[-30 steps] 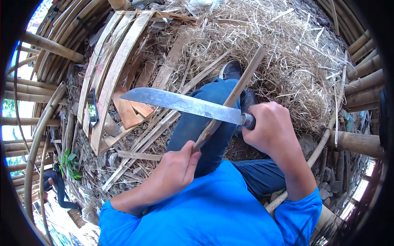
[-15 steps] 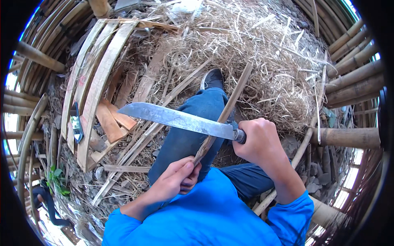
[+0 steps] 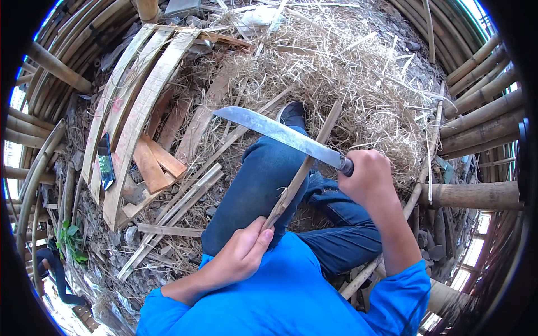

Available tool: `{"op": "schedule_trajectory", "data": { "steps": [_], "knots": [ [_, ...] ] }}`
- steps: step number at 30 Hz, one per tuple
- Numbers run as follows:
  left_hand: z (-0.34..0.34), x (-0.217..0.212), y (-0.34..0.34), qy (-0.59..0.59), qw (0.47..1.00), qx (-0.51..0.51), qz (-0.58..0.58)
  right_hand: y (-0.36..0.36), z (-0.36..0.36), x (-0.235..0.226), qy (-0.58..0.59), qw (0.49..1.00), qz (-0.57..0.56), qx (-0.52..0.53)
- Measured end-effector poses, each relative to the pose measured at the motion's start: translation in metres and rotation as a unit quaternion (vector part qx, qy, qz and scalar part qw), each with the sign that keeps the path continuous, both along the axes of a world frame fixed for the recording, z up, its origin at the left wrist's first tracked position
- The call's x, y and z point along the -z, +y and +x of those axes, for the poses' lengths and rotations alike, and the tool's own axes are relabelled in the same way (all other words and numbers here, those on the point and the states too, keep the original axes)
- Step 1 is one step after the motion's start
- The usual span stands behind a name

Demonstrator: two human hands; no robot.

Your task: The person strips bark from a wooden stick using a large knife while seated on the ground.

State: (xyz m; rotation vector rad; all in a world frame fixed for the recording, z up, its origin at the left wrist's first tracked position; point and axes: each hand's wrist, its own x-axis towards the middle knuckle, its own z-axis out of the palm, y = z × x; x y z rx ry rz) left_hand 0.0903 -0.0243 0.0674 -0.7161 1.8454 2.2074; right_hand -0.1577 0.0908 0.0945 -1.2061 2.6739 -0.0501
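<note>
My left hand (image 3: 245, 251) is closed around the near end of a bamboo strip (image 3: 297, 182), which slants up and away to the right over my bent knee. The strip's surface looks rough and split close to my fingers. My right hand (image 3: 367, 175) grips the dark handle of a machete (image 3: 274, 129). Its long steel blade crosses over the strip, with the tip pointing to the far left. Blade and strip overlap in the picture; whether they touch I cannot tell.
Pale shavings (image 3: 358, 95) cover the ground ahead. At left stands a slatted wooden pallet (image 3: 140, 106) with a phone (image 3: 105, 162) lying on it. Loose wood strips (image 3: 174, 218) lie beside my leg. Bamboo poles (image 3: 476, 196) line the right side. Another person's leg (image 3: 56, 274) shows at lower left.
The machete has slid away from me and to the right along the strip, farther from my left hand. My left hand keeps its hold.
</note>
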Motion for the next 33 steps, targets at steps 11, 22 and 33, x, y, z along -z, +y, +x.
{"op": "schedule_trajectory", "data": {
  "steps": [11, 22, 33],
  "knots": [
    [-0.009, -0.019, -0.005, 0.000, 0.991, 0.015, -0.131, 0.001, 0.012, 0.001, -0.049, 0.995, -0.077, 0.033],
    [-0.007, -0.022, -0.001, -0.027, 0.982, 0.016, -0.185, -0.020, 0.000, -0.011, -0.035, 0.999, 0.007, 0.008],
    [-0.002, -0.020, 0.000, -0.012, 0.984, 0.010, -0.177, -0.024, -0.034, -0.022, 0.036, 0.995, -0.014, 0.091]
  ]
}}
